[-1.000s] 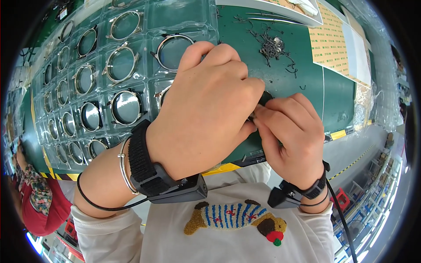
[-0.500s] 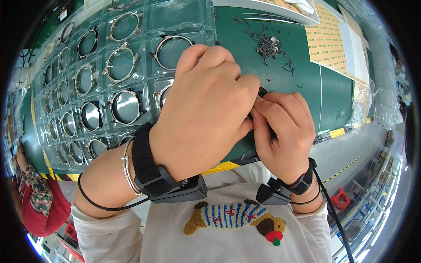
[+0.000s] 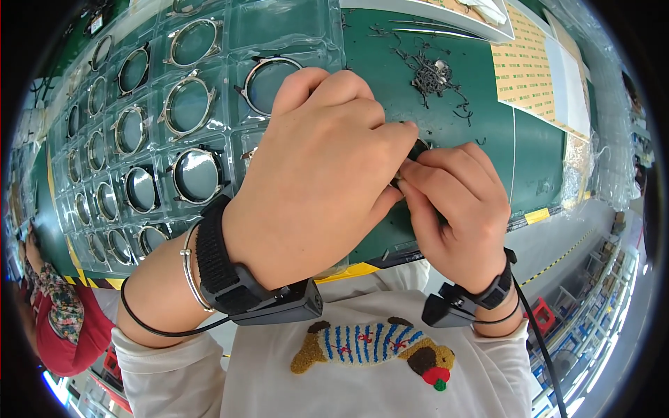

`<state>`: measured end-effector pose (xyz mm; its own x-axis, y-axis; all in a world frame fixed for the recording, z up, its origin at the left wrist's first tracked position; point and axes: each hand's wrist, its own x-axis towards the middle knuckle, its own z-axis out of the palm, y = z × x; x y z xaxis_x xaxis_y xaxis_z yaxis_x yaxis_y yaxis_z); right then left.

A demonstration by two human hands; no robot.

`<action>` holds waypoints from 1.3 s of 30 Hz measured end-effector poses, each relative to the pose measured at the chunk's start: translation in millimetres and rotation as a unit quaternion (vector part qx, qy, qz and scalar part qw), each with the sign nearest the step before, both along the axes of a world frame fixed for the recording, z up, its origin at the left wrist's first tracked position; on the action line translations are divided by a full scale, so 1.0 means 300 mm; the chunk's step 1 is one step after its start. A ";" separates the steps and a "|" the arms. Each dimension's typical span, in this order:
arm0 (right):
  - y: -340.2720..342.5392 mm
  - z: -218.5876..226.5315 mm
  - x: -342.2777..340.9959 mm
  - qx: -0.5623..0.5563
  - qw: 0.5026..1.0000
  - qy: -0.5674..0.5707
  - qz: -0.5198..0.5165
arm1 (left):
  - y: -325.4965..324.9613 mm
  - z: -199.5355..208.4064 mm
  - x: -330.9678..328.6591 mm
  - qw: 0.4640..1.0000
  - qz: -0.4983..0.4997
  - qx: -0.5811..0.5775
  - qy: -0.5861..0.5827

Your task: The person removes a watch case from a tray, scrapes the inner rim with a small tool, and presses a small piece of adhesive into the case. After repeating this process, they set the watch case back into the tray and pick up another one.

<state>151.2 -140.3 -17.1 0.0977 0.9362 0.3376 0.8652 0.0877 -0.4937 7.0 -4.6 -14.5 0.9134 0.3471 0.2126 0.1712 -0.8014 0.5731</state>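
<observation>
dark piece (image 3: 419, 149) held between left hand (image 3: 317, 171) and right hand (image 3: 461, 205)

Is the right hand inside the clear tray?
No: the right hand is over the green table, beside the left hand and right of the clear tray.

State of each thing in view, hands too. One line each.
Small dark part: mostly hidden from view
Right hand: fingertips pinched on that part
Left hand: fingers curled, grip mostly hidden
Clear tray: uncovered, holding frames
Round frames: seated in tray pockets
Black scraps: heaped, some strands scattered
Tan sheet: lying flat
Left wrist strap: fastened
</observation>
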 end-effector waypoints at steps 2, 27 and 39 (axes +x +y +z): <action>0.000 -0.012 -0.007 0.005 1.000 0.001 -0.011 | 0.000 0.000 0.006 1.000 0.000 -0.003 0.002; -0.015 0.027 0.034 -0.030 0.999 0.003 0.043 | -0.003 -0.002 0.002 1.000 0.010 0.008 -0.020; 0.014 -0.002 0.020 0.006 0.999 -0.031 -0.015 | -0.018 -0.010 0.030 1.000 0.022 0.018 0.009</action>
